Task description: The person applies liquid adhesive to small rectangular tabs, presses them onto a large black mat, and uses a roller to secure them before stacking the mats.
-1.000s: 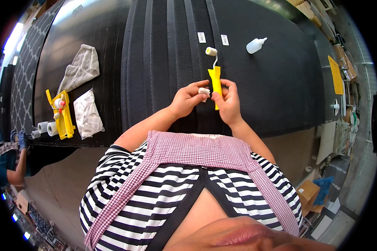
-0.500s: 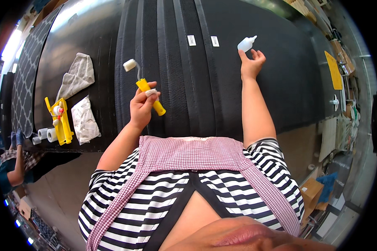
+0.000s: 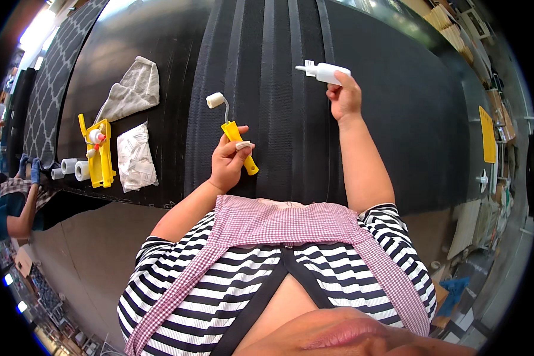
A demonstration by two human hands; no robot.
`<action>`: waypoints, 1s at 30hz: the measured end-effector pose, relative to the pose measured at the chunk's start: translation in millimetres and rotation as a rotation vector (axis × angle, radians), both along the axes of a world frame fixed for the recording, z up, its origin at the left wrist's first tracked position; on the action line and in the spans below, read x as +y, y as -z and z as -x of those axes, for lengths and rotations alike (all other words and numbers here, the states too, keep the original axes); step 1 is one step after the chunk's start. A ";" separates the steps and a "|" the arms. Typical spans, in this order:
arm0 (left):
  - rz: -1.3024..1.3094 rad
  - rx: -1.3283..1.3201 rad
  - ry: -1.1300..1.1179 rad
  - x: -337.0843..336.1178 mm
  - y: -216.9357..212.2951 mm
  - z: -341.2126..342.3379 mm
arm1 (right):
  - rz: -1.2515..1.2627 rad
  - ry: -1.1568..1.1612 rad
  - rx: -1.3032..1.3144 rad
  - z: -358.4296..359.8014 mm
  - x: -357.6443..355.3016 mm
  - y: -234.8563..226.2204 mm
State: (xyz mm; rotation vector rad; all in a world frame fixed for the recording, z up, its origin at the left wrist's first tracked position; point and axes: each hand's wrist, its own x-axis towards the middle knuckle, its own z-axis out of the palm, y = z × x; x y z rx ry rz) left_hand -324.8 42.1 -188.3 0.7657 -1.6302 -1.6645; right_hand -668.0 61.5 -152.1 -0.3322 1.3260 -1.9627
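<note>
Two tools in hand, nothing yet applied to the work. My left hand point(image 3: 228, 163) is closed around the yellow handle of a small roller point(image 3: 234, 133); fingers wrapped fully round the grip, thumb on top, white roller head point(image 3: 215, 99) pointing up and away from me, held clear above the black sheet point(image 3: 397, 118). My right hand point(image 3: 344, 98) is raised further out over the bench, fingers closed on the body of a white squeeze bottle point(image 3: 325, 72), nozzle pointing to my left and roughly level, not tipped down at the surface.

Work piece: the black sheet covers the bench in front of me, with raised black strips point(image 3: 279, 89) running away from me down its middle. I can see no bead or wet patch on the strips; too dark to be certain.

Judgement on progress: early in this pass. Both tools are picked up and ready, but the bottle is not over a strip at a pouring angle and the roller is off the surface, so dispensing and rolling both appear to be left.

Off to my left on the bench: a grey cloth point(image 3: 133, 92), a clear packet point(image 3: 135, 157), a yellow tray point(image 3: 101, 151) with a small bottle in it, white rolls point(image 3: 71, 169) just beside it. Another person's blue-gloved hand point(image 3: 34, 169) at the far left edge, near the rolls
</note>
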 end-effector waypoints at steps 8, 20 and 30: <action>0.053 -0.002 0.011 -1.8 -2.0 0.2 | -0.419 -0.060 1.006 -16.6 -64.2 -16.5; 0.117 -0.036 0.021 -2.5 -1.6 -2.6 | -0.351 0.039 1.494 -16.1 -69.1 19.0; 0.139 -0.015 0.015 -5.4 2.0 0.3 | -0.247 0.084 1.321 -10.9 -76.7 37.1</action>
